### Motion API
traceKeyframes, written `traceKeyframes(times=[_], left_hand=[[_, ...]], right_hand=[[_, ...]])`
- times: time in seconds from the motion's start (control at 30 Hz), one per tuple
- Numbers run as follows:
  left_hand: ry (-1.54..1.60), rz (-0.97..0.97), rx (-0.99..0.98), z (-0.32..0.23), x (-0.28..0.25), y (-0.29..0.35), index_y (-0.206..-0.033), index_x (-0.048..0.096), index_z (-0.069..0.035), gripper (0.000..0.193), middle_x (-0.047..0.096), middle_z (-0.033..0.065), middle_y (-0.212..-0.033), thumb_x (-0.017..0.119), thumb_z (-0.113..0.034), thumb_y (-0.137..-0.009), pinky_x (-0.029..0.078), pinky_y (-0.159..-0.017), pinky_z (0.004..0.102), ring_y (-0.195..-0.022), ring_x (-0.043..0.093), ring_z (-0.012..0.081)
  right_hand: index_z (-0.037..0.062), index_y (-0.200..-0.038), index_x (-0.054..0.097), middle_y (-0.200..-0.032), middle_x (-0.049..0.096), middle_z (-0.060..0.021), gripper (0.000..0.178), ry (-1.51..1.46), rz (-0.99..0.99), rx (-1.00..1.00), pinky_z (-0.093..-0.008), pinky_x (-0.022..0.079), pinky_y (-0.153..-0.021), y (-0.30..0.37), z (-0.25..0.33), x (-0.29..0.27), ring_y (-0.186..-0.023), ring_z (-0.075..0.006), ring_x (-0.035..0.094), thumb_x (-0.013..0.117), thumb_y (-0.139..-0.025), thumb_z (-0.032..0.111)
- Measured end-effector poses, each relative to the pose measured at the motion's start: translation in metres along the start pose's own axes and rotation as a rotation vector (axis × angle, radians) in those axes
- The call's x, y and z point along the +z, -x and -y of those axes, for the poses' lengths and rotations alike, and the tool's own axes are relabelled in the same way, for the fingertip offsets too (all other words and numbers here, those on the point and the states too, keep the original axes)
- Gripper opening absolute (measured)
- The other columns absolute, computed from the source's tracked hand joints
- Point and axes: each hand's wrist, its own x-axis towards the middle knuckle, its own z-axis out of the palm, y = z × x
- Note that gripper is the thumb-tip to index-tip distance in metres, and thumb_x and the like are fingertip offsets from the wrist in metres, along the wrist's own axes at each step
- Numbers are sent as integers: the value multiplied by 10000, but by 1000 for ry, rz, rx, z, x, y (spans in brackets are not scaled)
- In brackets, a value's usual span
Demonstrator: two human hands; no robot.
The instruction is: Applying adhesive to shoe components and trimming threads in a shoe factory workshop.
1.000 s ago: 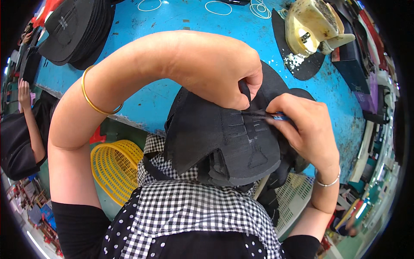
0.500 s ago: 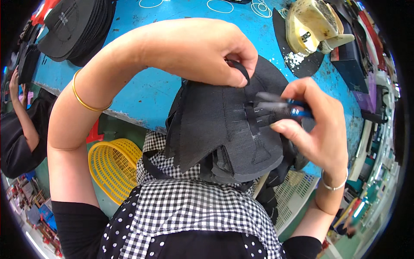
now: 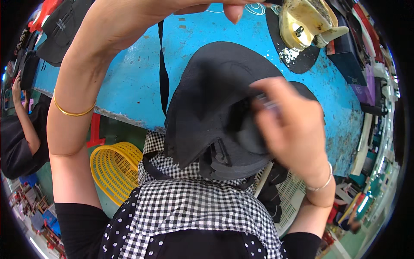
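A stack of black fabric panels (image 3: 198,116) lies over the near edge of the blue table, its front hanging toward my checked apron. Its upper middle is smeared by motion. Over the panels' right side is my right hand (image 3: 289,125), blurred, its fingers closed round small thread snips (image 3: 268,102) with a glint of metal. My left hand (image 3: 207,7) is raised to the far edge of the picture; a fingertip shows below it, and the other fingers are cut off. A narrow black strap (image 3: 163,73) runs down to the left of the panels.
Black panels (image 3: 60,30) are piled at the far left of the blue table (image 3: 133,82). A stained cream container (image 3: 297,30) stands far right beside white bits. Below are a yellow basket (image 3: 114,172) and a white basket (image 3: 295,196). Another person's arm (image 3: 26,116) shows at left.
My left hand has moved up and away from the panels to the far edge. My right hand has shifted slightly left and down with the snips. A flap of panel has moved and blurs.
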Motion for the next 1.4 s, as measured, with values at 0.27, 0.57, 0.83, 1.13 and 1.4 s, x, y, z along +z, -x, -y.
traceKeyframes(times=[0.27,0.57,0.83,1.13,1.4], left_hand=[[-299,479,-231,11,28,0,-880,713,0,114,664,-10,-734,758,-100,-849,498,-692,231,-709,611,77],[-446,757,-190,33,55,-12,-866,729,-4,157,722,102,-809,772,-135,-790,534,-736,321,-783,696,219],[-830,459,191,30,48,-3,-818,669,-29,239,642,116,-709,811,-212,-758,495,-644,373,-708,647,293],[-637,602,-148,30,40,-10,-839,682,-8,156,631,152,-705,715,-155,-798,499,-660,391,-690,631,305],[-662,643,-55,33,36,-11,-885,684,-18,138,647,150,-738,683,-135,-813,500,-667,391,-708,636,309]], right_hand=[[-12,-1379,552,-1350,621,-145,414,-1251,-972,724,-409,519,-1019,159,-135,-16,-1219,-247,620,487,-1039,216],[97,-1149,520,-803,507,25,120,-775,-828,777,-186,251,-461,172,-126,-11,-527,-12,366,483,-1077,186],[64,-873,637,-749,618,-61,189,-248,-19,-22,-328,484,-594,48,-52,1,-663,-236,616,741,-722,19],[94,-849,605,-720,572,-47,163,-272,171,-219,-365,474,-568,-4,-38,-14,-655,-259,614,744,-766,100],[95,-920,597,-743,612,-60,177,152,60,-154,-363,471,-565,-12,-27,-14,-669,-267,632,734,-811,126]])
